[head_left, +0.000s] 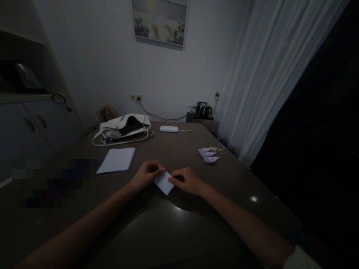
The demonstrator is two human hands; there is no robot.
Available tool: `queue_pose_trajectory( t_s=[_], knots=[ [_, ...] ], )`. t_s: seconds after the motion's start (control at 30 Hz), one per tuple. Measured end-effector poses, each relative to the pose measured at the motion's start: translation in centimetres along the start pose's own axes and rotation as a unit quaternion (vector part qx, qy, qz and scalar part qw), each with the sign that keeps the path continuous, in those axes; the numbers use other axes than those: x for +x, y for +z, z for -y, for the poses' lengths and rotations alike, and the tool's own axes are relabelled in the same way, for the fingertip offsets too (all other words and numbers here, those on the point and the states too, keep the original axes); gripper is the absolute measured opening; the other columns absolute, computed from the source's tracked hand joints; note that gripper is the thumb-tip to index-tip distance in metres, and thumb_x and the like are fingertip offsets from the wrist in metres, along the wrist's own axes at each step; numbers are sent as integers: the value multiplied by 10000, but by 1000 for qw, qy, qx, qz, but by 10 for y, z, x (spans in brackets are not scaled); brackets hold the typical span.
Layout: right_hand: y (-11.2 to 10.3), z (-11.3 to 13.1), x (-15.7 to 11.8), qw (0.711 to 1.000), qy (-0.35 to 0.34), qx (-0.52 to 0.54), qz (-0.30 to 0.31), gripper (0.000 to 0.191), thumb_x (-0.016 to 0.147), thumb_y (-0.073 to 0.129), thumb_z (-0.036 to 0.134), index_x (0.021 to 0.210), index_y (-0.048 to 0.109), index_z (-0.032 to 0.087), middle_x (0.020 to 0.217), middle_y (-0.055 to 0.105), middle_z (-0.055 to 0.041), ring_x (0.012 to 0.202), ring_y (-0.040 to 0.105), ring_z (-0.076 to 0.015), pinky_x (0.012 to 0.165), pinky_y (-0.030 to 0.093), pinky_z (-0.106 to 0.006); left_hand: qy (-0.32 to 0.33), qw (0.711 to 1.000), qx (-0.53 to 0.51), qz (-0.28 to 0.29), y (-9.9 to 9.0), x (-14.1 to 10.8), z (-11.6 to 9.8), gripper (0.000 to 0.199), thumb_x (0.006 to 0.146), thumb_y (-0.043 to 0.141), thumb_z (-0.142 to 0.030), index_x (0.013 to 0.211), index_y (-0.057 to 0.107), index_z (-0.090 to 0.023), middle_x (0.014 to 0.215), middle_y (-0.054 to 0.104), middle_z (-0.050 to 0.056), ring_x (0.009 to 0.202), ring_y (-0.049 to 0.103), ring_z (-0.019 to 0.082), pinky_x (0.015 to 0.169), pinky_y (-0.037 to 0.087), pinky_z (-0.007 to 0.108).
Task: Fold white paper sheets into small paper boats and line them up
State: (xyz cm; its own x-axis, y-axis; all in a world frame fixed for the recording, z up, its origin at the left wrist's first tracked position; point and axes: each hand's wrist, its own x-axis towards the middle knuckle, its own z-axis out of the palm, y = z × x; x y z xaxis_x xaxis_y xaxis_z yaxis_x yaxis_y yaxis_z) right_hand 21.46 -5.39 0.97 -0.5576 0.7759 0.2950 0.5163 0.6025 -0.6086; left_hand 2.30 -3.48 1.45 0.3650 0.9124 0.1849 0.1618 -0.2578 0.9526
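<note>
A small folded piece of white paper (pixel 165 183) is held between both hands, just above or on the dark table (pixel 179 231). My left hand (pixel 147 173) pinches its upper left edge between thumb and fingers. On the other side, my right hand (pixel 188 181) grips the right corner, thumb and index finger closed on it. One corner of the paper points down toward me. To the left lies a stack of white sheets (pixel 116 160). Folded white paper shapes (pixel 208 154) rest at the right.
A white bag (pixel 125 129) with its strap sits at the back left. Behind the hands lies a white power bank (pixel 169 129) with a short cable. Small light scraps (pixel 217 148) are near the right edge. A dark kettle (pixel 206 111) stands beyond the table.
</note>
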Motion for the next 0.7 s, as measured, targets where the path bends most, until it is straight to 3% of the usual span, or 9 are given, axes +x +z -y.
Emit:
queue_pose_trajectory(
  t_s=[0.1,0.23,0.3,0.43,0.7],
  knots=[
    [4,-2,2,1000,17,2,9,313,837,509,303,576,552,136,491,473,31,459,388,-69,472,240,-198,3,1000,6,14,2,0,-1,293,673,631,-425,661,570,-138,564,540,-12,508,476,108,465,345,195],
    [7,-6,3,998,36,-15,-39,327,804,557,266,509,508,133,469,417,40,456,361,-66,472,222,-205,6,999,23,37,3,1,-1,310,698,608,-439,726,600,-130,601,562,-3,530,495,116,475,351,197],
    [6,-7,3,998,47,4,-35,346,812,546,292,507,498,138,447,407,45,433,362,-65,460,233,-199,9,998,47,51,2,1,-1,323,717,591,-442,740,623,-122,610,578,8,540,504,124,485,352,204],
    [2,-7,3,997,56,59,-2,414,869,446,369,525,507,147,428,457,35,396,411,-71,444,282,-187,12,997,74,12,-2,1,-1,343,728,584,-445,676,631,-109,550,563,4,506,486,120,463,323,204],
    [-4,-13,4,998,47,27,-24,406,871,451,336,533,557,137,413,479,28,394,431,-68,477,316,-182,8,997,77,-5,0,-1,-5,424,774,494,-503,643,592,-112,522,477,-28,491,420,101,441,277,191]
  ],
)
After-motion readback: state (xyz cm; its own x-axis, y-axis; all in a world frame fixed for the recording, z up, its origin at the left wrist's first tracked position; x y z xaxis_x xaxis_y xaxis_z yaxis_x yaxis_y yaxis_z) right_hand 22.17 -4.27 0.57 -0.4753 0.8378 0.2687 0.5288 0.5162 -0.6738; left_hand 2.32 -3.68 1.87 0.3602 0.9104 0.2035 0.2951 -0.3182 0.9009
